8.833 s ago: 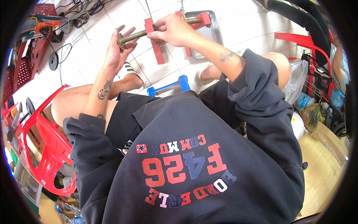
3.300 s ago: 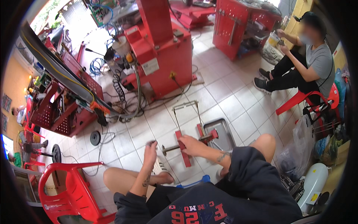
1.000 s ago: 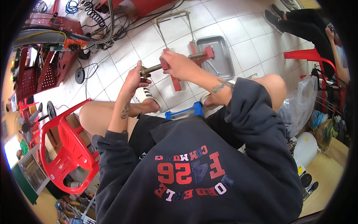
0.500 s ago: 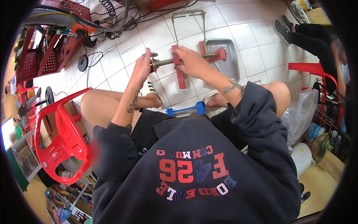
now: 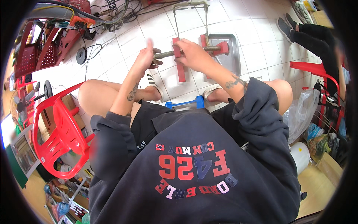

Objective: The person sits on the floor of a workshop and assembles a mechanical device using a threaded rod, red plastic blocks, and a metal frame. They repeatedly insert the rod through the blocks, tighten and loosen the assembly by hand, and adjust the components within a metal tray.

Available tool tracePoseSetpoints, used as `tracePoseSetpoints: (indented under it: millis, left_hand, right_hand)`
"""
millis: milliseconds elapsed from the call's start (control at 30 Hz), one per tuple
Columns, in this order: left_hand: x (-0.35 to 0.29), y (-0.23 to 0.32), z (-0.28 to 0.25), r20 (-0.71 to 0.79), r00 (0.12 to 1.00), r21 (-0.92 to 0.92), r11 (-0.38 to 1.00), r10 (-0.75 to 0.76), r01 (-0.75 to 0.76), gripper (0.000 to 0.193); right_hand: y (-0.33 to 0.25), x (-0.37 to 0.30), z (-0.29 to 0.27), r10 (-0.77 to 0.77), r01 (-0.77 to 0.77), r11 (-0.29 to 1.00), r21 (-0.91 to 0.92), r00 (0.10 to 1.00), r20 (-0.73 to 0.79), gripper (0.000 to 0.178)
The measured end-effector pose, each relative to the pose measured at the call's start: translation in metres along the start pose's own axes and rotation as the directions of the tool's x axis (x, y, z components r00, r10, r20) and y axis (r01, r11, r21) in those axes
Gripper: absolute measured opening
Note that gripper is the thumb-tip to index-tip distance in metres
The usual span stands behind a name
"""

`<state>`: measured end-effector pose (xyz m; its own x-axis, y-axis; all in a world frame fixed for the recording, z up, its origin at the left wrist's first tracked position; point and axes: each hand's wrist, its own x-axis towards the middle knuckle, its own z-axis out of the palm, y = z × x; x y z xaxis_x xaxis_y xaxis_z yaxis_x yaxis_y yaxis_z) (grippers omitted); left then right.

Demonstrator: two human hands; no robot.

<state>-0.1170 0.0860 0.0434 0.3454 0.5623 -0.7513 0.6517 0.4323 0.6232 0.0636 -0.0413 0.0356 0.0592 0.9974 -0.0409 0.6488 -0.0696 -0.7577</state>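
A tool with red metal bars and a long threaded rod (image 5: 165, 55) stands over the white tiled floor ahead of me. My left hand (image 5: 146, 58) is closed around the rod's left end, thumb pointing up, and its fingers cover most of the end piece. My right hand (image 5: 194, 56) grips the near red bar (image 5: 180, 71), fingers at its upper part beside the rod. Farther right, the rod reaches a second red bar (image 5: 204, 40) and a red end block (image 5: 223, 48). A thin metal frame (image 5: 189, 6) rises behind the bars.
A grey metal tray (image 5: 234, 56) lies beside the tool. Between my feet is a blue-framed stool (image 5: 185, 105). Red plastic chairs stand at left (image 5: 61, 128) and right (image 5: 313, 68). Cables (image 5: 128, 20) cross the floor at the back left, and another person's shoe (image 5: 284, 28) shows at right.
My left hand has turned and closed farther over the rod's left end, hiding the round end piece seen before. My right hand stays on the red bar. The view has shifted slightly.
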Motion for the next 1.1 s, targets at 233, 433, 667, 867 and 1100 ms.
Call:
tracePoseSetpoints:
  millis: [233,433,667,867,1100]
  left_hand:
    - [-0.005,0.016,-0.043,-0.263,0.837,-0.266,0.798,0.479,-0.54,0.072]
    - [-0.002,-0.003,-0.016,-0.059,0.992,0.163,0.982,0.107,-0.096,0.081]
    - [-0.01,0.01,-0.045,-0.376,0.855,0.056,0.93,0.357,-0.364,0.071]
    - [0.014,-0.019,-0.02,-0.211,0.92,0.301,0.917,0.331,-0.261,0.074]
    - [-0.011,0.002,-0.033,-0.285,0.882,0.104,0.927,0.374,-0.359,0.069]
  right_hand:
    - [0.005,-0.002,0.002,-0.004,0.004,1.0,0.007,1.0,0.001,0.037]
    - [-0.002,0.0,-0.001,0.004,-0.004,1.0,-0.016,1.0,0.003,0.037]
    - [0.001,-0.001,0.0,-0.003,0.003,1.0,-0.002,1.0,-0.002,0.036]
    - [0.0,0.002,0.001,-0.037,0.037,0.999,-0.028,0.999,-0.001,0.045]
    - [0.003,0.0,0.002,-0.018,0.018,1.0,-0.022,1.0,0.008,0.045]
